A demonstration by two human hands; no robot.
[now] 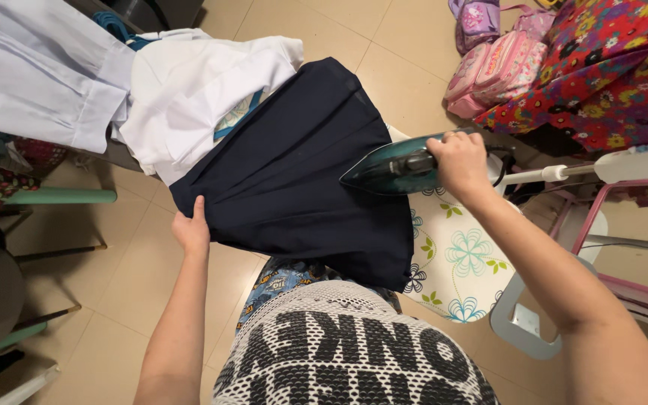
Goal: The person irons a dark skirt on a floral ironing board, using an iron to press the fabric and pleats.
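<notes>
**Iron on the skirt's right edge, left hand at the hem**

Pressing down on the navy skirt (294, 165), the right hand (457, 161) is closed around the handle of the teal iron (395, 169), whose pointed nose faces left, into the cloth. The skirt lies spread over the board (459, 262), its long axis running from the upper right down to the lower left. The left hand (191, 229) pinches the skirt's lower left edge, fingers tucked under the fabric, thumb on top. So the cloth stretches between the two hands, the iron at its right side, well apart from the left grip. White shirts (189, 90) lie beyond the skirt, touching its top.
</notes>
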